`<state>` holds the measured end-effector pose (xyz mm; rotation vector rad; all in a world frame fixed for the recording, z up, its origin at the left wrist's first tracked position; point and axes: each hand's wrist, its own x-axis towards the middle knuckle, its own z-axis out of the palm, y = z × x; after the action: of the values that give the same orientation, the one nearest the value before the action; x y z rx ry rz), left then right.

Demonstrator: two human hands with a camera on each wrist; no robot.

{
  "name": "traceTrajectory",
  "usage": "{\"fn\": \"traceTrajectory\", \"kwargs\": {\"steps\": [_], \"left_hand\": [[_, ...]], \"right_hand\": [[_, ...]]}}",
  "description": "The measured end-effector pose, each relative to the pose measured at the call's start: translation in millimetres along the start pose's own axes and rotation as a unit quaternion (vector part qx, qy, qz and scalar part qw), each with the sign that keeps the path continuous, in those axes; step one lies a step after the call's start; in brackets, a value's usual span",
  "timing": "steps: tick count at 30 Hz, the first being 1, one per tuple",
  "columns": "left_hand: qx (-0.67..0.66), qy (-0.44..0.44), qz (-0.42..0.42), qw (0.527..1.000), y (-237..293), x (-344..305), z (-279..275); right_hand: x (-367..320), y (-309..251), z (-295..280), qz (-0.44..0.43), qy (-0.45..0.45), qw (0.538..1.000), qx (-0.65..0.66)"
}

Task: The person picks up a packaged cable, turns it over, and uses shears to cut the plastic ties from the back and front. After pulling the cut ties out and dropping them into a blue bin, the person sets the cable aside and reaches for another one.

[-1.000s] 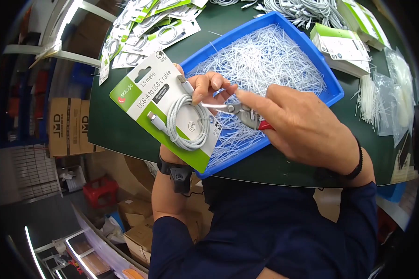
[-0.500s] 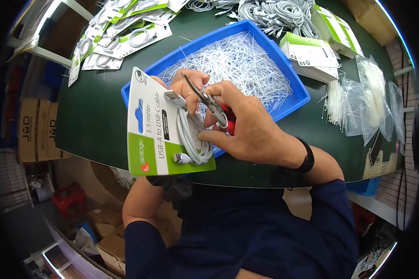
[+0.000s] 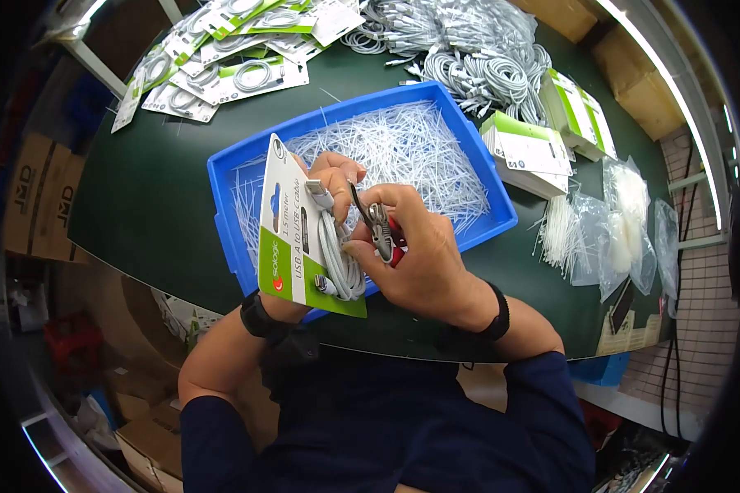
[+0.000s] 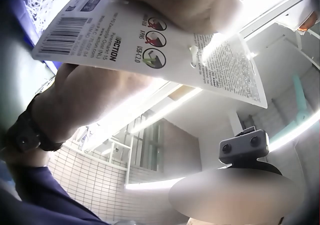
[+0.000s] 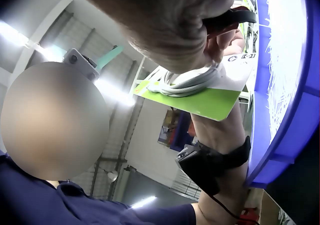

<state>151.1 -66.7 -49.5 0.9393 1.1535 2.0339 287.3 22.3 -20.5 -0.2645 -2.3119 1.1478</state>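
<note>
My left hand [image 3: 333,174] holds a white-and-green retail card [image 3: 291,234] from behind, standing steeply over the near left part of the tray. On its front sits a coiled light-grey USB cable [image 3: 335,256], both plugs showing against the card. The printed back of the card [image 4: 125,40] fills the top of the left wrist view. With the red-handled cutters [image 3: 381,232] gripped in its palm, tips upward, my right hand [image 3: 426,264] has its thumb at the coil's edge. The right wrist view shows that hand just above the cable [image 5: 185,86].
Beneath the hands lies a blue tray [image 3: 462,131] filled with thin white plastic strips. Finished-looking carded cables [image 3: 251,76] pile up at back left, loose cables [image 3: 489,78] at the back. Card stacks [image 3: 530,160], white cable ties [image 3: 561,234] and plastic bags [image 3: 625,222] sit at right.
The card has turned from leaning left to standing nearly edge-on. The cutters, earlier pointing left at the coil, now tip upward inside my right hand, whose thumb has come to the cable.
</note>
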Motion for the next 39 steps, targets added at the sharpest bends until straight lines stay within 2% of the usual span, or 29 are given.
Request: {"fn": "traceTrajectory", "kwargs": {"steps": [3,8,11,12,15,16,19,20,23,24,25,26,27,29,30,32,33,36,39], "left_hand": [[-0.023,-0.117,0.062,0.991,-19.3,0.7,-19.1],[-0.068,-0.137,0.017,0.988,-22.1,0.4,-23.1],[0.029,-0.151,0.108,0.982,-27.1,5.6,-24.2],[0.029,-0.15,0.109,0.982,-25.0,4.5,-24.1],[-0.079,-0.107,-0.054,0.99,-12.8,-1.4,-20.7],[-0.079,-0.107,-0.053,0.99,-11.1,-1.1,-19.0],[-0.242,-0.053,-0.106,0.963,-10.0,-0.1,-9.4],[-0.242,-0.053,-0.106,0.963,-10.6,-0.8,-7.3],[-0.028,0.005,-0.054,0.998,-11.4,-4.0,-2.8],[-0.022,0.003,-0.049,0.999,-14.7,-7.5,-3.5],[0.167,0.007,0.067,0.984,-21.6,-9.9,-7.4],[0.35,0.013,0.19,0.917,-26.9,-6.6,-12.1],[0.361,0.01,0.215,0.907,-31.2,-3.9,-13.6],[0.265,0.028,0.197,0.944,-41.1,-0.5,-13.0],[0.274,0.026,0.215,0.937,-45.1,3.7,-16.3],[0.092,-0.008,0.189,0.978,-47.2,9.0,-18.6],[0.097,-0.01,0.199,0.975,-46.2,9.5,-17.2],[0.249,0.042,0.234,0.939,-36.8,8.2,-6.9],[0.302,0.072,0.239,0.92,-41.1,7.1,-1.8]], "right_hand": [[-0.7,6.1,3.6,-0.035,0.026,0.999,-0.003],[-0.7,15.2,-0.5,-0.001,0.019,1.0,0.017],[6.9,21.3,-5.8,-0.02,0.062,0.996,0.057],[7.4,19.9,-5.4,-0.021,0.06,0.996,0.057],[6.3,11.9,-3.8,0.028,0.001,0.994,0.106],[6.1,11.6,-3.0,0.027,0.001,0.994,0.106],[4.3,11.4,-0.2,0.043,-0.01,0.996,0.076],[3.3,11.0,0.0,0.043,-0.01,0.996,0.076],[1.2,8.9,0.9,0.061,0.015,0.995,0.071],[-1.6,7.5,1.8,0.054,0.018,0.996,0.073],[-4.4,6.8,2.7,0.053,0.024,0.996,0.06],[-4.1,7.1,3.1,0.044,0.033,0.997,0.047],[-2.1,7.4,3.7,0.032,0.044,0.998,0.034],[-2.3,7.1,5.5,0.006,0.057,0.998,0.026],[-2.6,7.8,6.5,0.011,0.061,0.998,0.015],[-3.5,10.5,8.9,-0.023,0.073,0.997,0.011],[-3.8,12.4,10.0,-0.039,0.079,0.996,0.003],[-5.3,18.5,11.6,-0.067,0.082,0.994,-0.017],[-6.3,23.7,12.4,-0.078,0.077,0.993,-0.04]]}}
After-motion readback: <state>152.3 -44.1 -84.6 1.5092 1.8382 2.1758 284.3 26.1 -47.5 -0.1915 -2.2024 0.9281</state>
